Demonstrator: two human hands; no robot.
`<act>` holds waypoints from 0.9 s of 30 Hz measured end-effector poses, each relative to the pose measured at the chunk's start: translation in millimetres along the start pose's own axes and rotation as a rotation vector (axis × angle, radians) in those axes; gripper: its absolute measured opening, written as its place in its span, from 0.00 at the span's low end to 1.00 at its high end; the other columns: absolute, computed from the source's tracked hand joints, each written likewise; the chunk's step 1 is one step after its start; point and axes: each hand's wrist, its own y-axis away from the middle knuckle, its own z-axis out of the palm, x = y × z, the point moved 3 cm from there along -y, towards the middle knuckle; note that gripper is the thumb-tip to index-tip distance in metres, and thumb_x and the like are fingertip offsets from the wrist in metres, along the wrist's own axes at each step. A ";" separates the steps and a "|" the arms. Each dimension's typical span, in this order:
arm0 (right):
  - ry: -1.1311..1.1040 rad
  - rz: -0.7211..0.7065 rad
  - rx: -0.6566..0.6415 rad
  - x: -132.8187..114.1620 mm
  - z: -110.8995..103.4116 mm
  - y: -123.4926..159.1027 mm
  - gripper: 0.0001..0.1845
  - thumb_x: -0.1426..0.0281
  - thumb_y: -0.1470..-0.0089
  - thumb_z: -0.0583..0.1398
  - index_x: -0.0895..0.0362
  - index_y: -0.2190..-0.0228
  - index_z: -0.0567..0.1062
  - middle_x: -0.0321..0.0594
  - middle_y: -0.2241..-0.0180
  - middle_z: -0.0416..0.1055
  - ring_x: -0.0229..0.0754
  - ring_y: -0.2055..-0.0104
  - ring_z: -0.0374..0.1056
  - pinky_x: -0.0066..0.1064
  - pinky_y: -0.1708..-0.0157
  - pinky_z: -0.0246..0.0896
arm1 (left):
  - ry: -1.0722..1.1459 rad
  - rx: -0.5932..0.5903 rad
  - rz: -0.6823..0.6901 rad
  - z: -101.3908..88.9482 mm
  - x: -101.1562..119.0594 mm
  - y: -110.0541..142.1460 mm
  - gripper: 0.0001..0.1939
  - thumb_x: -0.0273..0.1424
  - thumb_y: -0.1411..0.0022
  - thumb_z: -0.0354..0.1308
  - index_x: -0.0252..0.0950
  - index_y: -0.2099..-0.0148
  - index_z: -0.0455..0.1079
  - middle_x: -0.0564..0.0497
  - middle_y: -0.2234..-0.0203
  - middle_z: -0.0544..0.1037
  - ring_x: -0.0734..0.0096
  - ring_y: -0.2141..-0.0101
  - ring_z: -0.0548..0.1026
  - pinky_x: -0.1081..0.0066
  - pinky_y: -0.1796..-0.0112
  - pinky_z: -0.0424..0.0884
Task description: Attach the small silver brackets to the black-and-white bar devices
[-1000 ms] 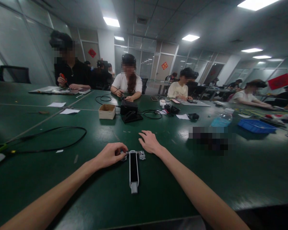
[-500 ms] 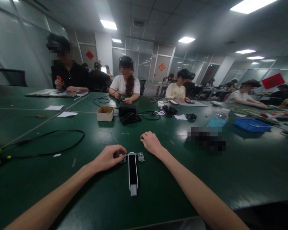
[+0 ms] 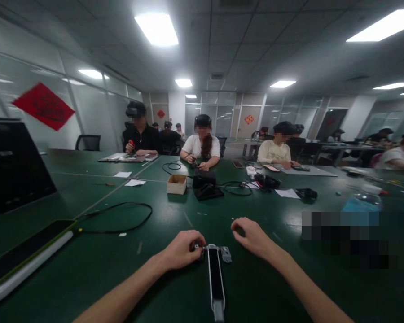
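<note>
A long narrow black and silver device [image 3: 216,280] lies on the green table [image 3: 272,287], pointing away from me, with a metal crossbar [image 3: 222,252] at its far end. My left hand [image 3: 183,249] is closed on the left end of that crossbar. My right hand [image 3: 252,235] rests on the table just right of the crossbar, fingers curled under, with nothing visible in them.
A black cable [image 3: 121,217] loops at left, beside a flat green-edged device [image 3: 23,260] and a dark screen [image 3: 10,163]. A small cardboard box [image 3: 177,184] and a black unit [image 3: 205,184] sit further back. Several people work across the table.
The view has swung left and upward, so the hands and device now sit lower and further right. My right hand's fingers have curled in. The left hand keeps its grip.
</note>
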 end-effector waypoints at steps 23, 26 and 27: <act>-0.212 0.013 -0.171 -36.1 10.6 18.1 0.07 0.71 0.51 0.59 0.58 0.69 0.77 0.36 0.72 0.71 0.36 0.71 0.63 0.25 0.72 0.55 | -0.032 0.023 0.000 1.8 2.7 2.3 0.09 0.25 0.44 0.52 0.35 0.60 0.68 0.52 0.69 0.72 0.73 0.71 0.68 0.74 0.68 0.65; -0.223 0.007 -0.150 -36.0 12.1 16.9 0.07 0.71 0.51 0.59 0.58 0.69 0.77 0.36 0.72 0.71 0.36 0.71 0.63 0.25 0.71 0.55 | -0.035 0.020 0.009 2.3 3.2 1.9 0.08 0.26 0.44 0.52 0.35 0.60 0.68 0.52 0.69 0.73 0.73 0.71 0.68 0.74 0.68 0.65; -0.230 -0.001 -0.146 -35.6 12.8 16.7 0.07 0.71 0.51 0.59 0.58 0.69 0.76 0.36 0.72 0.71 0.36 0.70 0.63 0.25 0.71 0.56 | -0.033 0.019 0.012 2.4 3.4 1.9 0.08 0.26 0.43 0.53 0.35 0.60 0.68 0.52 0.69 0.73 0.73 0.71 0.68 0.74 0.68 0.65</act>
